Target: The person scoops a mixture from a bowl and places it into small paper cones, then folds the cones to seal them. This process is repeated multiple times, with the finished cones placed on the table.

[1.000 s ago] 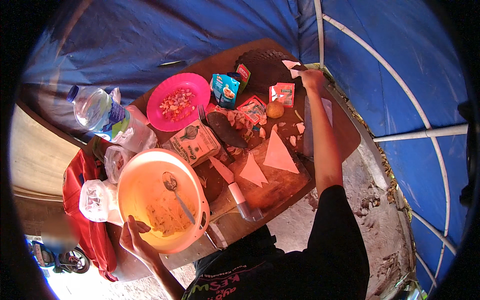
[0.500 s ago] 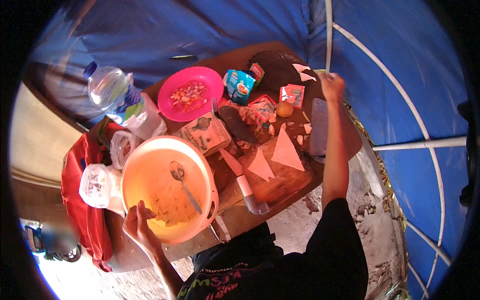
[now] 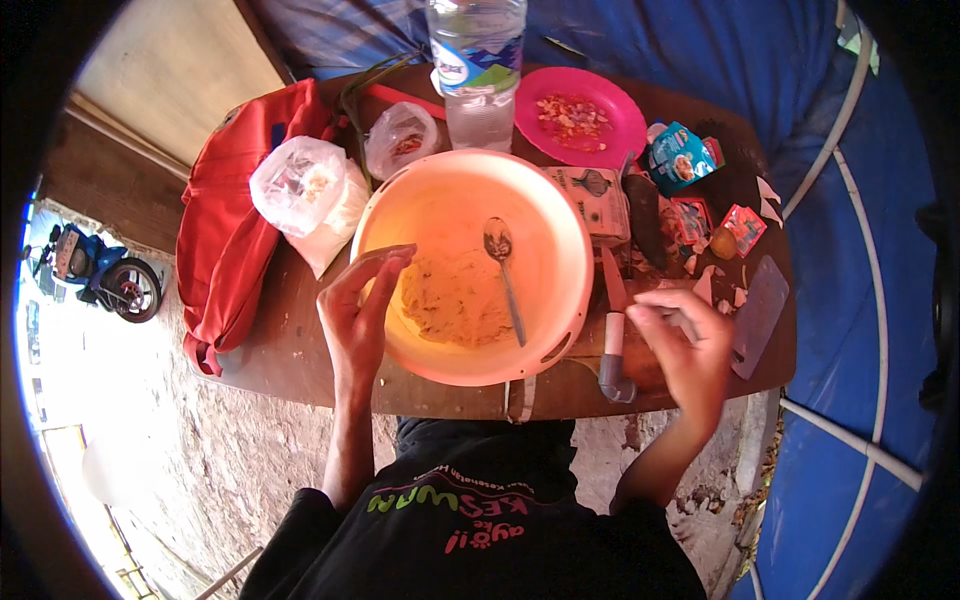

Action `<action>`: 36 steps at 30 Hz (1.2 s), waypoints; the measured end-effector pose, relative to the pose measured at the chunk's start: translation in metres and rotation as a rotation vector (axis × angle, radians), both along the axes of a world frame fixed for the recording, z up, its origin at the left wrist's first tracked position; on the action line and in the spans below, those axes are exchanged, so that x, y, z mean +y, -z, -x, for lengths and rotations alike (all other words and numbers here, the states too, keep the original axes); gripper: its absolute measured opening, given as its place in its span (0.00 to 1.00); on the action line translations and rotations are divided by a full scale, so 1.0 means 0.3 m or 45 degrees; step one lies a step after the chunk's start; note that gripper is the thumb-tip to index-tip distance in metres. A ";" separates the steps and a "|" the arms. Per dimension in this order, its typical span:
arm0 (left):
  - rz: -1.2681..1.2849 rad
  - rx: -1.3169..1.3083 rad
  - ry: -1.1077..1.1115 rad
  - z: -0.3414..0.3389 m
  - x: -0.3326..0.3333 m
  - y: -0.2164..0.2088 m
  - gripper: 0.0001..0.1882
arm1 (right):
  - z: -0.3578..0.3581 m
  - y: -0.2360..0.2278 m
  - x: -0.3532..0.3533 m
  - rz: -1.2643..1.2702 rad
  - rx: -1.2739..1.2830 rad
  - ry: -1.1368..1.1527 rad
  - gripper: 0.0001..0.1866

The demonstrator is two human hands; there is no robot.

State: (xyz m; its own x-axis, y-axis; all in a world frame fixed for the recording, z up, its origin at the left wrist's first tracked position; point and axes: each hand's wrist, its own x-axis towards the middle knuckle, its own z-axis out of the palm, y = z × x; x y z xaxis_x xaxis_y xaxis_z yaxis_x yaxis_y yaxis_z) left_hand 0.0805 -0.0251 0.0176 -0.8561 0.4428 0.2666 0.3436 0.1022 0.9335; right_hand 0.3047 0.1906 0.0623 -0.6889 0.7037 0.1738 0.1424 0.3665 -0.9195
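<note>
Both hands are raised at the near side of a brown table (image 3: 300,345). Left hand (image 3: 358,310) overlaps the left rim of a wide peach bowl (image 3: 430,205), its fingers bent, with a narrow gap between them and the thumb; nothing shows in its hold, and whether it touches the rim cannot be told. Right hand (image 3: 685,340) is to the right of the bowl, beside a knife (image 3: 613,332), fingers half curled and the thumb close to them; whether something small sits between the fingertips cannot be told.

The bowl stands on the table between the hands. Inside, a yellowish mash (image 3: 450,300) spreads over the bottom, and a metal spoon (image 3: 505,280) leans with its head toward the far side.

Just left of the bowl, a clear plastic bag (image 3: 305,190) holds something pale; behind it, a smaller bag (image 3: 400,140) has reddish bits in it. A clear bottle (image 3: 482,90) stands behind the bowl, its top cut off by the view. Next to it, a bright pink plate (image 3: 626,110) carries chopped pieces (image 3: 573,122), pale and red. A box (image 3: 592,200) with an onion picture sits against the bowl's right side, and a blue pouch (image 3: 680,157) lies farther right; their contents are hidden.
</note>
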 end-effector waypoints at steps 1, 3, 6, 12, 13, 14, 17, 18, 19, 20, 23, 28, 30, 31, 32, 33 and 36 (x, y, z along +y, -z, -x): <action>-0.007 -0.008 -0.036 0.012 -0.007 0.007 0.07 | 0.030 0.006 -0.032 -0.045 -0.079 -0.060 0.06; -0.031 0.071 0.017 0.025 -0.022 0.023 0.06 | 0.094 0.020 -0.078 -0.108 -0.118 -0.161 0.05; -0.017 0.063 0.022 0.024 -0.023 0.053 0.04 | 0.187 0.038 -0.108 -0.233 -0.095 -0.200 0.03; -0.113 0.096 -0.106 0.003 -0.012 0.089 0.06 | 0.191 0.057 -0.095 -0.403 -0.165 -0.116 0.06; -0.126 0.076 -0.133 0.003 -0.011 0.090 0.06 | 0.167 0.067 -0.073 -0.289 -0.157 -0.033 0.06; -0.124 0.043 -0.151 0.001 -0.006 0.091 0.06 | 0.134 0.079 -0.045 -0.189 -0.149 0.090 0.06; -0.195 0.004 -0.103 -0.006 0.001 0.086 0.14 | 0.003 0.143 0.040 -0.225 -0.467 0.583 0.08; -0.176 0.010 -0.109 -0.009 -0.001 0.081 0.18 | -0.060 0.163 0.049 -0.296 -0.654 0.645 0.12; -0.194 0.013 -0.095 -0.007 0.000 0.076 0.20 | -0.101 0.192 0.055 -0.231 -0.627 0.633 0.14; -0.180 0.059 -0.105 -0.006 0.000 0.071 0.23 | -0.130 0.225 0.055 -0.125 -0.658 0.674 0.16; -0.162 -0.027 -0.096 -0.012 0.005 0.066 0.23 | -0.155 0.315 0.043 -0.298 -0.639 0.732 0.22; -0.083 0.040 -0.088 -0.014 0.006 0.071 0.22 | -0.159 0.339 0.061 -0.255 -0.667 0.769 0.22; -0.118 0.006 -0.082 -0.016 0.009 0.072 0.21 | -0.159 0.337 0.079 -0.166 -0.648 0.735 0.21; -0.134 -0.007 -0.068 -0.015 0.009 0.069 0.20 | -0.160 0.335 0.084 -0.125 -0.669 0.723 0.20; -0.149 -0.019 -0.056 -0.014 0.011 0.065 0.20 | -0.159 0.332 0.087 -0.097 -0.664 0.694 0.18; -0.132 -0.053 -0.050 -0.016 0.011 0.059 0.18 | -0.156 0.326 0.088 -0.073 -0.643 0.655 0.16; -0.103 -0.140 -0.038 -0.021 0.004 0.024 0.13 | -0.131 0.267 0.072 0.007 -0.605 0.736 0.12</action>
State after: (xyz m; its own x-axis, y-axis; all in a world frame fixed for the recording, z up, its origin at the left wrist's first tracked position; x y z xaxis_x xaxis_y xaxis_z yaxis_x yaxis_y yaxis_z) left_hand 0.0868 -0.0238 0.0104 -0.8945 0.3979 0.2039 0.2365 0.0340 0.9710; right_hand 0.3441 0.2120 -0.0178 -0.2094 0.9763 -0.0548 0.6930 0.1086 -0.7127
